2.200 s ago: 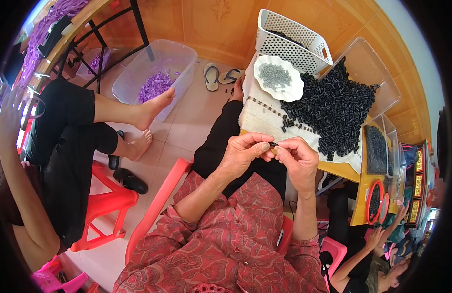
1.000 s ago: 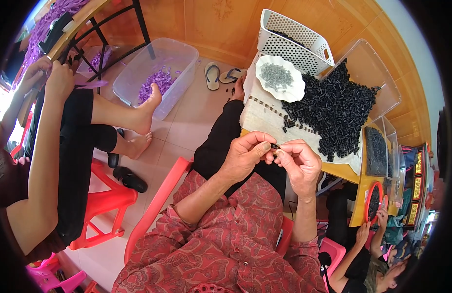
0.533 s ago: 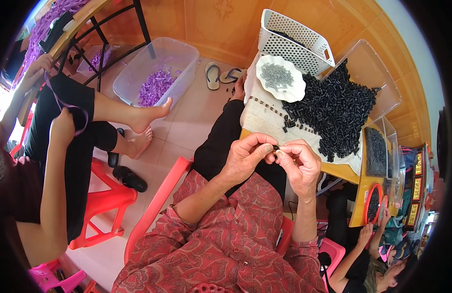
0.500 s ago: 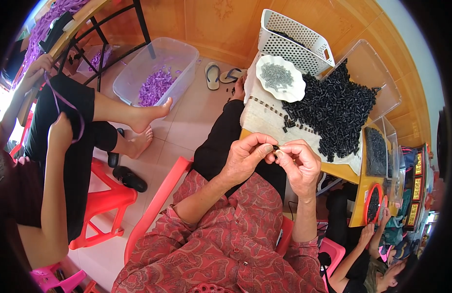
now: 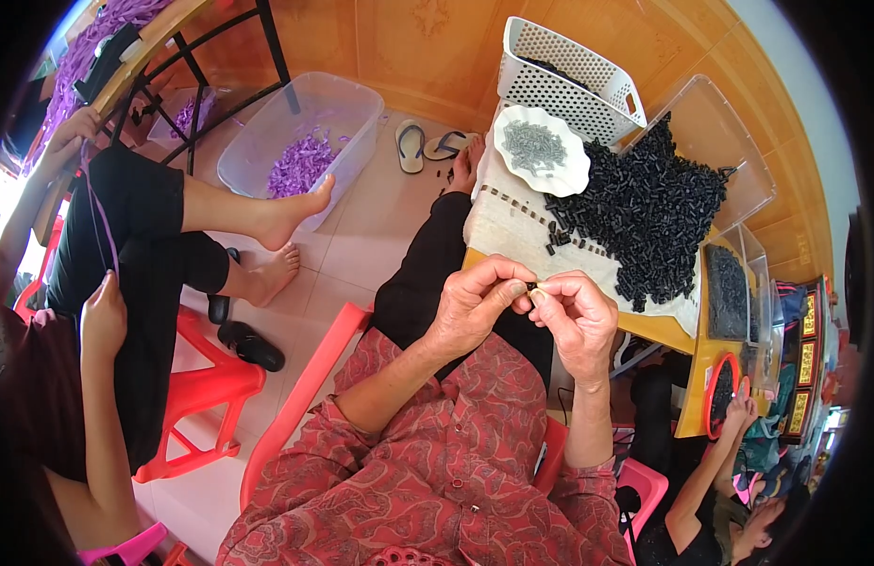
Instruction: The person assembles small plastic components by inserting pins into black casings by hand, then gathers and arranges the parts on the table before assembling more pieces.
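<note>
My left hand [image 5: 475, 304] pinches a small black tube-shaped piece [image 5: 531, 286] between thumb and fingertips. Against it press the closed thumb and fingers of my right hand [image 5: 577, 319]; whatever they grip is too small to make out. Both hands meet over my lap at the table's near edge. Beyond them a large heap of short black tubes [image 5: 645, 208] lies on a white cloth [image 5: 501, 228]. A white scalloped dish [image 5: 577, 174] holds small grey pins or rods [image 5: 534, 145]. A few loose black tubes [image 5: 558, 238] lie between the heap and my hands.
A white perforated basket [image 5: 560, 94] and a tipped clear bin [image 5: 739, 160] stand behind the heap. Leftward, a clear tub [image 5: 243, 160] holds purple pieces [image 5: 302, 165]. One co-worker pulls a purple strip [image 5: 99, 212]; another, at right, works by a red-rimmed tray [image 5: 722, 391].
My hands stay almost in place, with a slight shift of the right fingers at the black piece. The left co-worker's lower hand has moved down along the purple strip.
</note>
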### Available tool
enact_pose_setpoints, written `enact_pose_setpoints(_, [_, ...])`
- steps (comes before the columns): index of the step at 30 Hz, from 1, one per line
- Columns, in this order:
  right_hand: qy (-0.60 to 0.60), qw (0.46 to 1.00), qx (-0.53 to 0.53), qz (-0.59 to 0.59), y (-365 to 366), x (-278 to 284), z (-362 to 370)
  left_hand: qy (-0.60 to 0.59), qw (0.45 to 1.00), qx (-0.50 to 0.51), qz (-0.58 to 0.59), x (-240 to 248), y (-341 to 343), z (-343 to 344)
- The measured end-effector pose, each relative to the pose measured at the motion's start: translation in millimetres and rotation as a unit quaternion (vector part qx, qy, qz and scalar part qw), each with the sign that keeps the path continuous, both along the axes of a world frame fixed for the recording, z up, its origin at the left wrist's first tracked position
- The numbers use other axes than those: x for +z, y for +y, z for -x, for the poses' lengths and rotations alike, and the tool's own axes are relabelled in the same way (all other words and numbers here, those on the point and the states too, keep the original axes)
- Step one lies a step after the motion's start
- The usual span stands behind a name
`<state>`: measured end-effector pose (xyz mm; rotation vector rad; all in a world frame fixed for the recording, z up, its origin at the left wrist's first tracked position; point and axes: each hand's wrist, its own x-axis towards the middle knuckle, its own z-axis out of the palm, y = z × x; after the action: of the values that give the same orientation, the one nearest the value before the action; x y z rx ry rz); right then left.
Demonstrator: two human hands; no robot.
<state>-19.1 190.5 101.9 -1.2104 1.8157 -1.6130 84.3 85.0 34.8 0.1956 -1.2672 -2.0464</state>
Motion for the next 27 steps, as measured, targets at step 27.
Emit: enact_pose_setpoints(27, [-0.025, 0.998, 0.054, -0.02, 6, 4, 22, 0.028, 0.998, -0.063, 0.01, 3, 0, -4])
